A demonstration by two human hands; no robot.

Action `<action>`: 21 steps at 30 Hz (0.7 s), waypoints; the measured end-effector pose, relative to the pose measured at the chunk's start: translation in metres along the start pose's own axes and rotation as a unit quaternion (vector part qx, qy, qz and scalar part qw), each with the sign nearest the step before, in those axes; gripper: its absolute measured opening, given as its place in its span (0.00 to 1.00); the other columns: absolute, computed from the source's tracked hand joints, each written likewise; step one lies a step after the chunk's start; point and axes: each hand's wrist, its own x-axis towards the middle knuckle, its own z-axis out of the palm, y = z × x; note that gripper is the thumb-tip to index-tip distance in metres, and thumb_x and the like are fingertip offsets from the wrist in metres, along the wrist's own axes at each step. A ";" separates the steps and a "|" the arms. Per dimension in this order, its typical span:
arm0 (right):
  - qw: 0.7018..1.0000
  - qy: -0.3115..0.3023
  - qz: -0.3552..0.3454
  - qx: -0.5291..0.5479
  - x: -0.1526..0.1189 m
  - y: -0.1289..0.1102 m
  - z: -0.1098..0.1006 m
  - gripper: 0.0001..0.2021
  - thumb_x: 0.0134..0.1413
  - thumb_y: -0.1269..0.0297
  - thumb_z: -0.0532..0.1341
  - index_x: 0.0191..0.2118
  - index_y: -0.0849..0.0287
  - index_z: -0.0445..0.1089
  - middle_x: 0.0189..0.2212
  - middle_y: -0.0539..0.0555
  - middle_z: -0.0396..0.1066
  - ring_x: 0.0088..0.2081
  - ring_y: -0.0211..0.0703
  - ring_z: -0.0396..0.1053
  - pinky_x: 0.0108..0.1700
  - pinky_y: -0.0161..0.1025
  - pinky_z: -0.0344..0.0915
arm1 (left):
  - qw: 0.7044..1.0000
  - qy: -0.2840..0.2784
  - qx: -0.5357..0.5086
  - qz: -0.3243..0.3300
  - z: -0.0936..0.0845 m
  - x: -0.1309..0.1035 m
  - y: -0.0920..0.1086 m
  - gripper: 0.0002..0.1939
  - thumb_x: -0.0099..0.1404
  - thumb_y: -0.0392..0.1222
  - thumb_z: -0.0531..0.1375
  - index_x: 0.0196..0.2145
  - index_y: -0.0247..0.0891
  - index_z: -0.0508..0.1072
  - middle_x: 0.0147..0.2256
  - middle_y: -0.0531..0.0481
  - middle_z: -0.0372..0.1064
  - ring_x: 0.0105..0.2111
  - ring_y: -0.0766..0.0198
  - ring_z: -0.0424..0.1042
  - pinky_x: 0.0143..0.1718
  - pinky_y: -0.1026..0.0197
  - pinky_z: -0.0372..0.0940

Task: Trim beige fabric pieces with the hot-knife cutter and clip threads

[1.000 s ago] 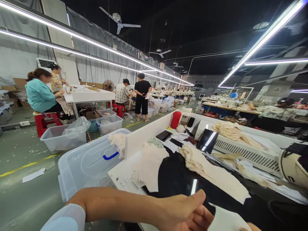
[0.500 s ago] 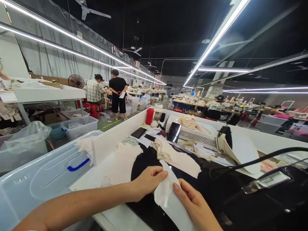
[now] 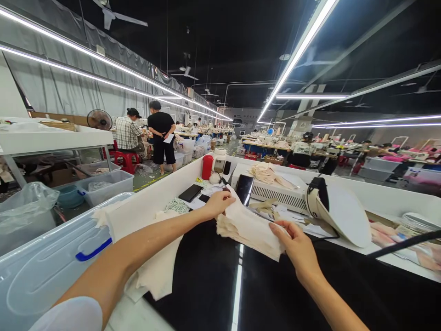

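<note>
A white, cream-tinted cut fabric piece [image 3: 250, 216] spans between my two hands over a stack of cream fabric pieces [image 3: 227, 231]. My left hand [image 3: 217, 204] pinches its far left corner. At its right end, my right hand [image 3: 292, 241] grips the edge between thumb and fingers. Whether the piece rests fully on the stack, I cannot tell. The stack lies on a glossy black work surface [image 3: 206, 276]. More cream fabric pieces [image 3: 158, 273] hang at the left, partly behind my left forearm.
Beyond my hands are a black phone [image 3: 190, 193], a standing phone [image 3: 245, 189], a red cup [image 3: 207, 167] and a white vented box [image 3: 275, 196]. A lamp-like white shade [image 3: 346, 214] stands right. A lidded plastic bin [image 3: 51, 257] adjoins the left side. Co-workers [image 3: 161, 133] are farther back.
Both hands have moved forward with the piece, from near my body to over the fabric stack, and spread apart. The dark object with a metal plate at right is mostly out of view.
</note>
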 end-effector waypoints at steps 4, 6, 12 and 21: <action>0.998 0.025 -0.019 -0.055 0.024 0.018 0.000 0.27 0.44 0.39 0.64 0.42 0.58 0.74 0.23 0.50 0.70 0.23 0.45 0.63 0.27 0.41 0.59 | 0.998 -0.023 0.039 -0.047 0.006 0.014 -0.020 0.16 0.74 0.48 0.62 0.53 0.34 0.72 0.48 0.44 0.72 0.43 0.58 0.75 0.44 0.52 0.74; 0.995 0.024 -0.030 -0.088 0.031 0.031 0.002 0.26 0.45 0.41 0.62 0.42 0.58 0.74 0.18 0.47 0.65 0.22 0.46 0.64 0.30 0.44 0.60 | 0.996 -0.031 0.053 -0.069 0.008 0.015 -0.029 0.18 0.74 0.48 0.62 0.56 0.35 0.71 0.52 0.43 0.71 0.48 0.55 0.75 0.48 0.49 0.74; 0.985 0.011 -0.075 -0.154 0.036 0.063 0.011 0.27 0.43 0.45 0.59 0.45 0.58 0.74 0.41 0.60 0.75 0.34 0.53 0.72 0.44 0.52 0.66 | 0.990 -0.037 0.077 -0.110 0.008 0.014 -0.044 0.19 0.74 0.48 0.62 0.57 0.36 0.71 0.54 0.42 0.70 0.49 0.54 0.74 0.50 0.47 0.73; 0.975 -0.011 -0.141 -0.171 -0.007 0.049 0.014 0.25 0.55 0.45 0.54 0.48 0.57 0.74 0.48 0.62 0.71 0.44 0.57 0.73 0.48 0.54 0.69 | 0.980 -0.026 0.163 -0.109 -0.048 -0.012 -0.040 0.19 0.74 0.47 0.62 0.57 0.36 0.71 0.55 0.42 0.69 0.50 0.54 0.74 0.50 0.47 0.73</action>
